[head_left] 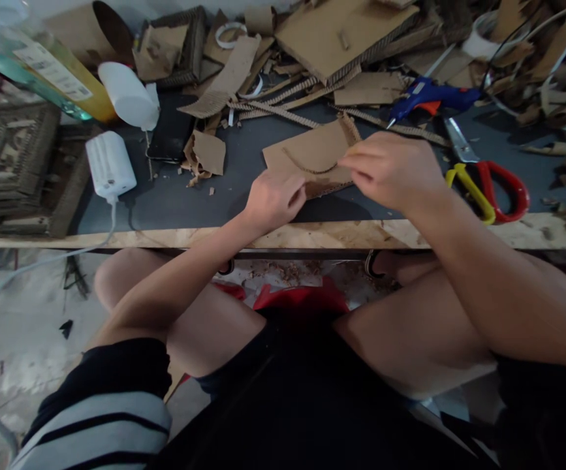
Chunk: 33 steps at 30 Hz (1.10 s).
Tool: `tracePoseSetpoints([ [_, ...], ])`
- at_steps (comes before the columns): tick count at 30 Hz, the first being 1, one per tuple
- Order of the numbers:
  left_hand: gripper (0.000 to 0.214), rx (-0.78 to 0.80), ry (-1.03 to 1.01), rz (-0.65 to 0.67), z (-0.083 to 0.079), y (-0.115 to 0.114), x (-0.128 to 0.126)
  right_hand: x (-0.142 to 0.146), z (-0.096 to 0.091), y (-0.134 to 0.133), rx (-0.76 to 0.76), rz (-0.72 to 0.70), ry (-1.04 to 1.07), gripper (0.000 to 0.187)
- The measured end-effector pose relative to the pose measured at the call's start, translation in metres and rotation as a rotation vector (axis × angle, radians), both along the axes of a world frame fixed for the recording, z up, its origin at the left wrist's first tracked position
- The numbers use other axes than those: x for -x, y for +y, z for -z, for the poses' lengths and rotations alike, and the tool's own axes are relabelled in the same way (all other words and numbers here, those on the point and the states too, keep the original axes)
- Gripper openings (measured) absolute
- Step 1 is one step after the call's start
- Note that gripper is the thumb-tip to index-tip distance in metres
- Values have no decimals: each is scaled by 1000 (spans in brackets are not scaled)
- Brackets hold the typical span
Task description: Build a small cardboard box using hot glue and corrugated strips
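My right hand (395,170) is closed to a fingertip pinch, apparently on the right end of a thin curved strip (318,172); my left hand (275,199) is curled at the near left edge of the cardboard panel (302,145), though whether it clamps or only presses I cannot tell. The panel sits between both hands, near the front of the tabletop (189,202). Risks: too hard a pull on the right could crease the strip or flatten its arc; a light left hold could let the panel skid. My right forearm, close to the scissors (484,179), might knock them. Materials: panel flat, matt brown, with a ridged edge at far right; strip narrow and bowed toward me. Farther out: straight, ribbed corrugated strips (279,113), a glossy blue plastic glue gun (417,98) on the far right, crumpled torn cardboard (209,153) on the left.
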<state>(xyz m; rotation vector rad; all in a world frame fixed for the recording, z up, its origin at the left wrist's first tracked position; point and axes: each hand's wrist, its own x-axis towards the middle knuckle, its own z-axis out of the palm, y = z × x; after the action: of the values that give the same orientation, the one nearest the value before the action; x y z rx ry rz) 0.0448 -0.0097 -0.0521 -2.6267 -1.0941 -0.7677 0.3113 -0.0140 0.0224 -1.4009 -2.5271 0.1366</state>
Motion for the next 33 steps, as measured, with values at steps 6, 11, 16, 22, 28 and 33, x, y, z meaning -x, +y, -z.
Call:
tracePoseSetpoints([
  [6,29,173,5,-42,-5,20,29,-11,-8,1,-90,267,-83,42],
  [11,34,285,47,-34,-6,27,53,-17,4,3,63,469,-190,27],
  [16,21,154,62,-115,-12,31,67,-21,14,7,-73,423,-110,31],
  [22,27,221,-1,-46,-22,25,59,-10,4,-2,-54,84,-83,21],
  [28,36,415,47,-49,-21,23,57,-10,16,1,-81,-125,-28,37],
  [33,42,434,94,-106,-25,23,56,-5,20,4,-96,-108,-84,41],
])
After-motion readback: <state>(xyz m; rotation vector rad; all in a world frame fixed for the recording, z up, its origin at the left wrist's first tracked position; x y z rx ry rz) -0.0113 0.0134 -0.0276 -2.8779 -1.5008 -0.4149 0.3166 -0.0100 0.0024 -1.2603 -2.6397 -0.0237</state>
